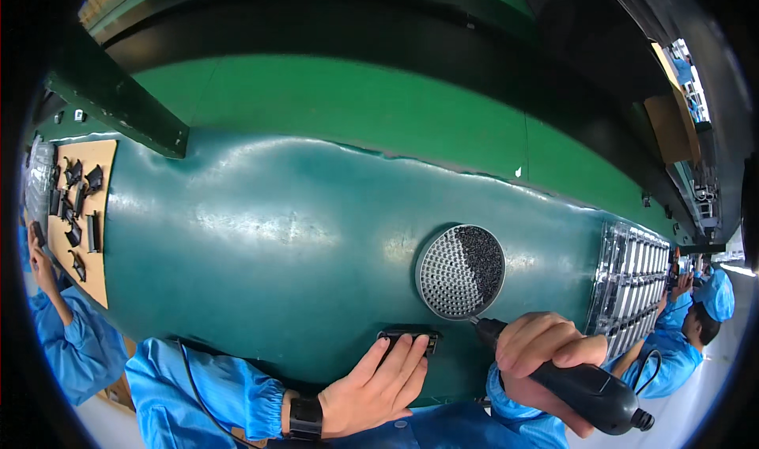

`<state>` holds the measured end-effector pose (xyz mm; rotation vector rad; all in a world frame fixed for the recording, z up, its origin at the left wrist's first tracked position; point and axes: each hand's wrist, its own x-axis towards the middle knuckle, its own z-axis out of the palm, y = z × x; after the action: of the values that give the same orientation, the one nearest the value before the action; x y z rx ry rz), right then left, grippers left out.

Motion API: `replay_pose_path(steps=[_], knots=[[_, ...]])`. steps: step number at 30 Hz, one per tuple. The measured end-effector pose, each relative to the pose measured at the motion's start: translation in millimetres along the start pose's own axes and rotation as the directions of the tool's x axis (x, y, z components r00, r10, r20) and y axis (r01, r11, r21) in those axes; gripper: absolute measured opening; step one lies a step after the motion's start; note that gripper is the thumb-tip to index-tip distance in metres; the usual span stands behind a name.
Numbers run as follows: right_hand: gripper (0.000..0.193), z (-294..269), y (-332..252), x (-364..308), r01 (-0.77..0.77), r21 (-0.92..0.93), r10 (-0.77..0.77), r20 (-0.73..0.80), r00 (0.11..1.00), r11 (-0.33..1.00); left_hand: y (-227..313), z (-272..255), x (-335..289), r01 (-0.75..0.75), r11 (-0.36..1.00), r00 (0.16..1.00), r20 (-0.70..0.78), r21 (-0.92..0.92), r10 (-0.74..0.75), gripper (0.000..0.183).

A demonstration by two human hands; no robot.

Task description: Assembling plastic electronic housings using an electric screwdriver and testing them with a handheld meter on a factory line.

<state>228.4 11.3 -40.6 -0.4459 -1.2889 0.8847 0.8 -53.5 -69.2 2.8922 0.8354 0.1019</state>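
My right hand (545, 354) is wrapped around a black electric screwdriver (593, 398). Its front end points to the far left, at the near rim of a round dish (444, 279) with rows of holes. Small dark screws (484, 261) are heaped on the right side of this dish, and several holes hold what look like screws. Whether the screwdriver's tip touches the dish I cannot tell. My left hand (371, 394) lies near the mat's front edge, its fingertips on a small black plastic part (432, 341), mostly covered by the fingers.
A green mat (300, 275) covers the bench. Black parts lie on a tan board (99, 279) at left; clear trays with pale pieces (636, 271) stand at right. A green post (118, 93) rises at the far left. Co-workers in blue (672, 354) sit on both sides.
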Motion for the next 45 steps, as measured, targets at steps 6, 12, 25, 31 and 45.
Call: replay_pose_path(steps=[6,12,25,31,45], knots=[[0.074,-7.6,17.5,-3.6,-0.022,-0.023,0.021,-0.016,1.0,0.999,-10.1,19.8,3.0,0.008,0.996,0.996,-0.084,0.092,0.0,0.064],[0.074,-12.0,32.3,-9.3,-0.005,-0.026,0.004,-0.042,0.999,1.0,-18.2,31.7,14.3,0.076,0.996,0.985,-0.159,0.036,-0.07,0.055],[0.077,-16.8,23.9,-4.4,-0.118,0.017,0.117,0.049,0.992,0.993,-20.5,26.5,19.4,0.028,0.998,0.997,-0.073,-0.06,-0.032,0.071],[0.072,-9.6,16.7,-10.5,-0.113,0.037,0.116,-0.072,0.991,0.993,-17.8,29.2,13.0,0.028,0.999,0.997,-0.074,-0.039,-0.031,0.073],[0.032,-15.5,18.4,-41.5,-0.117,-0.057,0.13,0.338,0.932,0.991,-23.8,50.6,7.5,0.072,0.997,0.997,-0.032,0.039,-0.071,0.074]])
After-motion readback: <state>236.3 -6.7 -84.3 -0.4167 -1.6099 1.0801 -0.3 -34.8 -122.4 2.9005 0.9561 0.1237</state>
